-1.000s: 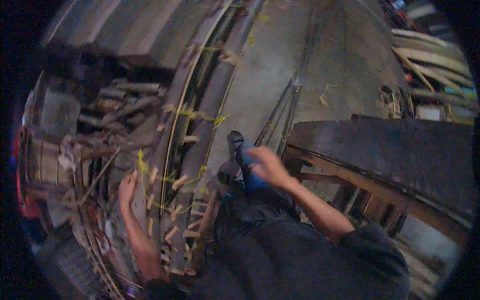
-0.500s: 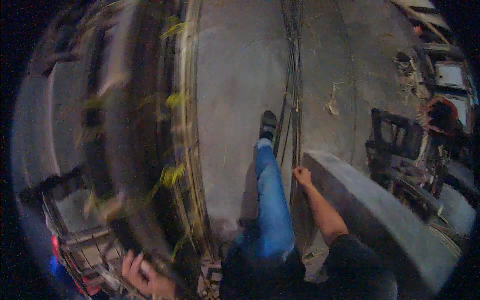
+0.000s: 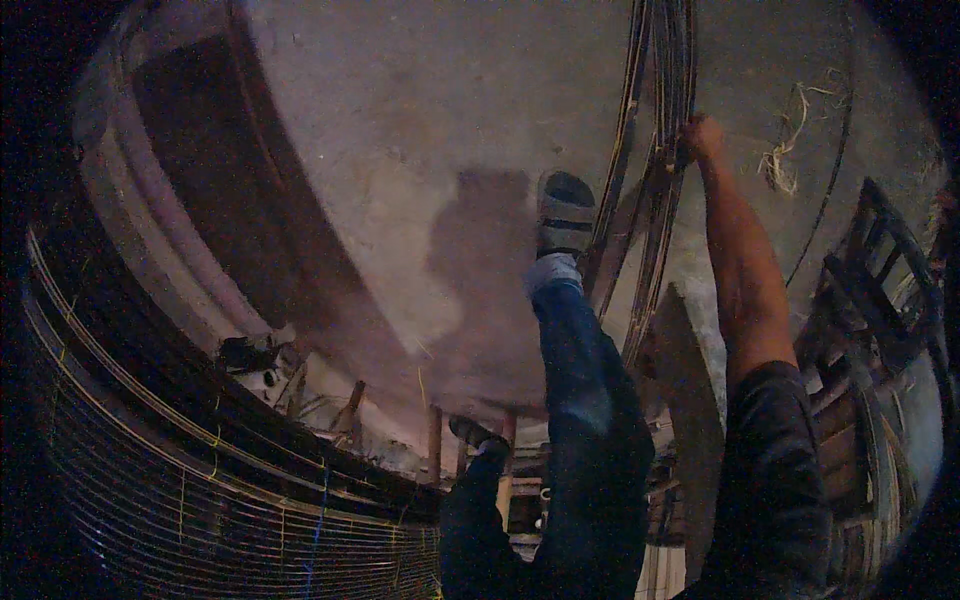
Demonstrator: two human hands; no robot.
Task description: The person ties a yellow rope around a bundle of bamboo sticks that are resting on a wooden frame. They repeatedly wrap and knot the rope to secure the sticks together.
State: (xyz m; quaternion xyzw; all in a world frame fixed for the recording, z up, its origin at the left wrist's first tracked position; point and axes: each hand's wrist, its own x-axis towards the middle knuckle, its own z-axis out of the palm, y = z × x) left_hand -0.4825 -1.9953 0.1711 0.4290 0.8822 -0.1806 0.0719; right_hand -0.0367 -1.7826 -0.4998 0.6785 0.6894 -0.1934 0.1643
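Has bare right hand (image 3: 702,138) curled at long, thin, dark strips (image 3: 672,70) on grey floor (image 3: 420,80); cannot tell whether gripping.

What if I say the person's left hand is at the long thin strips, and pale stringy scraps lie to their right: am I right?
You mixed up the hand: the head view shows the person's right hand at the long thin strips. The pale stringy scraps do lie to their right.
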